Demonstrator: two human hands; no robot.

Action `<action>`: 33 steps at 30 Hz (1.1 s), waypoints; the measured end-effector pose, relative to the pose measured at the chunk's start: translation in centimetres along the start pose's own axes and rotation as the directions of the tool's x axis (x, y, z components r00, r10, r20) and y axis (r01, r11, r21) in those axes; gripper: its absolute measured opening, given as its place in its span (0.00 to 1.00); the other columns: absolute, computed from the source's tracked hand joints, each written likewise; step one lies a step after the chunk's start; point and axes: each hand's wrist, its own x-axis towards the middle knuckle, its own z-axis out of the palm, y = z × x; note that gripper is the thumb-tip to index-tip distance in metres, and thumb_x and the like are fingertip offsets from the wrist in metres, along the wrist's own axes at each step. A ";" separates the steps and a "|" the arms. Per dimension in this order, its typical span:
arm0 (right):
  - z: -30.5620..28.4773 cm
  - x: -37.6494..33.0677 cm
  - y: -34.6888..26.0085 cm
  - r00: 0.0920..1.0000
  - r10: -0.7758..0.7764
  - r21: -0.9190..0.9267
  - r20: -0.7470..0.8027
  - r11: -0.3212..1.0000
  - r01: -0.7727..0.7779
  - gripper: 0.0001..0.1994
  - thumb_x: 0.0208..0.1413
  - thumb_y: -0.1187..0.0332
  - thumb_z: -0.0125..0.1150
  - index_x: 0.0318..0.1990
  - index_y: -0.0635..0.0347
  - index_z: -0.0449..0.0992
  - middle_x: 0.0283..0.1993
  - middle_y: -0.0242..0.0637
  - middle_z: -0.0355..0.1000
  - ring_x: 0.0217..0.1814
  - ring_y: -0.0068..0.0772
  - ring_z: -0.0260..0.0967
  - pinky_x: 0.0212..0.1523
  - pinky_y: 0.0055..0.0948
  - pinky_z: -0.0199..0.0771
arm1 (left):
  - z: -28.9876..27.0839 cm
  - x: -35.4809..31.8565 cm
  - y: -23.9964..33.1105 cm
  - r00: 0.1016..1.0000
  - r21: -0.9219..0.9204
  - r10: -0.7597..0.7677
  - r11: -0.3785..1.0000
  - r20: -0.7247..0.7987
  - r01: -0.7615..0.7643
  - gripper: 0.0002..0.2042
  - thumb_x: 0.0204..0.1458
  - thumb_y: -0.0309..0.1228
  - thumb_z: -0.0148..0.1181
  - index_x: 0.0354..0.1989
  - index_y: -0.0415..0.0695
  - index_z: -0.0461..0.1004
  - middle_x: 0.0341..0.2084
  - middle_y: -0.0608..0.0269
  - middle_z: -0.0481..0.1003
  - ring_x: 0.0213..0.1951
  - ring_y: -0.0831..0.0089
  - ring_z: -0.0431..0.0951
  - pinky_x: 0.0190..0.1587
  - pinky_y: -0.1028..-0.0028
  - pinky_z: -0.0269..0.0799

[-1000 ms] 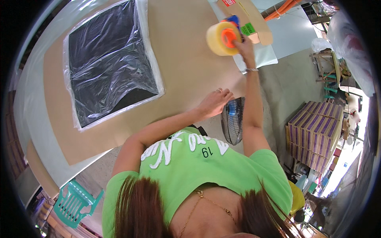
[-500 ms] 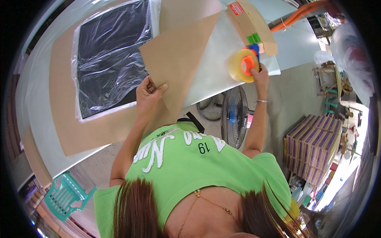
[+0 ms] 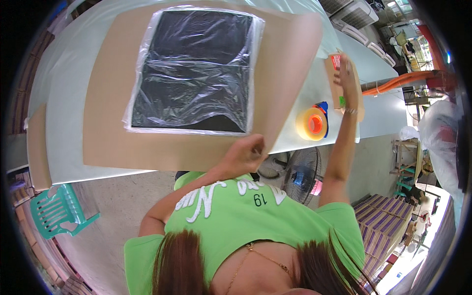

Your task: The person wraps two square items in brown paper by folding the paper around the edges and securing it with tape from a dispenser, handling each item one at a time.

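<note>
A flat black rectangular panel in clear plastic wrap [image 3: 194, 73] lies on a large sheet of brown paper [image 3: 105, 118]. My left hand [image 3: 244, 155] is closed at the paper's near right corner, its fingers curled on the edge. The paper's right side is lifted and curves upward. My right hand [image 3: 347, 81] reaches over a long cardboard piece [image 3: 337, 88] at the right, fingers apart; whether it touches the cardboard is unclear. Near that cardboard, a blue tape dispenser with a roll of clear yellowish tape [image 3: 306, 125] rests on the table, free of both hands.
The table [image 3: 64, 142] has a pale, shiny cover. Below its near edge stands a floor fan [image 3: 302, 174]. A green plastic chair [image 3: 59, 211] is at the left. Orange cables [image 3: 400, 83] run along a bar at the right. Striped stacked goods [image 3: 383, 216] stand on the floor.
My right hand has let go of the tape dispenser and moved farther away, over the cardboard piece. The folded paper flap has swung back rightward. My left hand has moved right and nearer along the paper.
</note>
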 end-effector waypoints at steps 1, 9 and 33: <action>0.4 0.8 -2.0 0.996 0.085 -0.041 0.026 0.996 -0.084 0.38 0.58 0.39 0.53 0.58 0.72 0.64 0.48 0.48 0.72 0.48 0.39 0.74 0.43 0.35 0.77 | 0.0 0.1 1.1 0.999 0.068 -0.003 0.998 0.050 -0.001 0.07 0.48 0.22 0.62 0.35 0.38 0.71 0.28 0.57 0.75 0.33 0.66 0.77 0.38 0.68 0.72; -2.0 12.9 -2.4 0.759 0.516 -0.576 0.398 0.784 -0.230 0.27 0.47 0.60 0.69 0.50 0.70 0.68 0.41 0.40 0.72 0.36 0.29 0.74 0.38 0.27 0.79 | -8.0 -1.6 1.1 0.854 0.283 0.391 0.824 0.342 -0.491 0.08 0.46 0.21 0.62 0.35 0.41 0.73 0.36 0.58 0.74 0.37 0.58 0.75 0.41 0.61 0.71; 44.9 -9.4 -16.5 0.963 0.015 -0.780 0.268 0.591 0.208 0.21 0.46 0.75 0.62 0.48 0.65 0.62 0.31 0.51 0.76 0.36 0.53 0.77 0.37 0.45 0.77 | -40.3 9.8 -6.3 0.896 0.591 0.253 0.806 -0.365 0.013 0.44 0.48 0.34 0.65 0.72 0.44 0.44 0.65 0.26 0.49 0.67 0.36 0.51 0.68 0.55 0.50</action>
